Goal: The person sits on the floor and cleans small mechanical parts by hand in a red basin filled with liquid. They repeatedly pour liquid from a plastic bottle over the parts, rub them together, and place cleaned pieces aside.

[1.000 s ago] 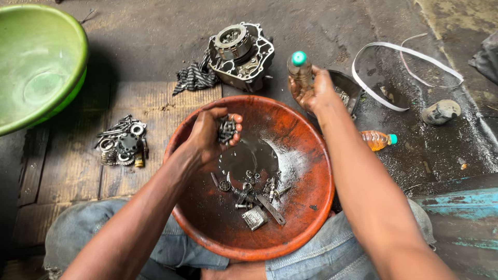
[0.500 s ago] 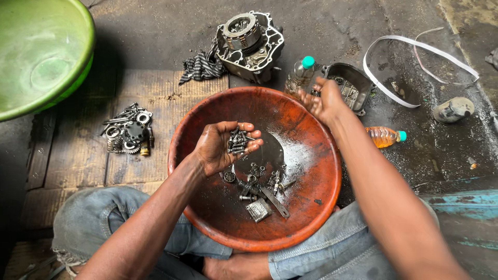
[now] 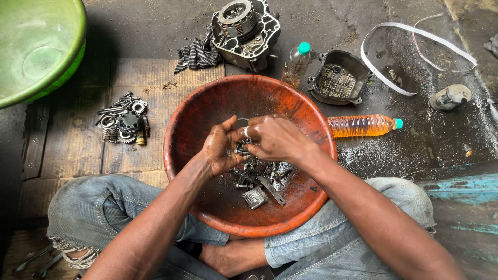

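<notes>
Steel bolts (image 3: pixel 241 148) lie cupped in the left hand (image 3: pixel 222 148), fingers curled beneath them; the right hand (image 3: pixel 275 137) pinches into the pile from directly beside, above the orange bowl (image 3: pixel 192 111).

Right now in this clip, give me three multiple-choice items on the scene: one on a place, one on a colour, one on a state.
1. Where are both hands?
A. over the orange-red bowl
B. over the green basin
C. on the engine part

2. What colour is the cap of the lying bottle?
A. red
B. teal
C. black

3. How does the smaller bottle stand?
A. upright, capped
B. on its side
C. upside down

Answers:
1 A: the left hand and right hand meet over the orange-red bowl, around small bolts.
2 B: the lying bottle ends in a teal cap.
3 A: the smaller bottle stands upright behind the bowl, cap on.
</notes>
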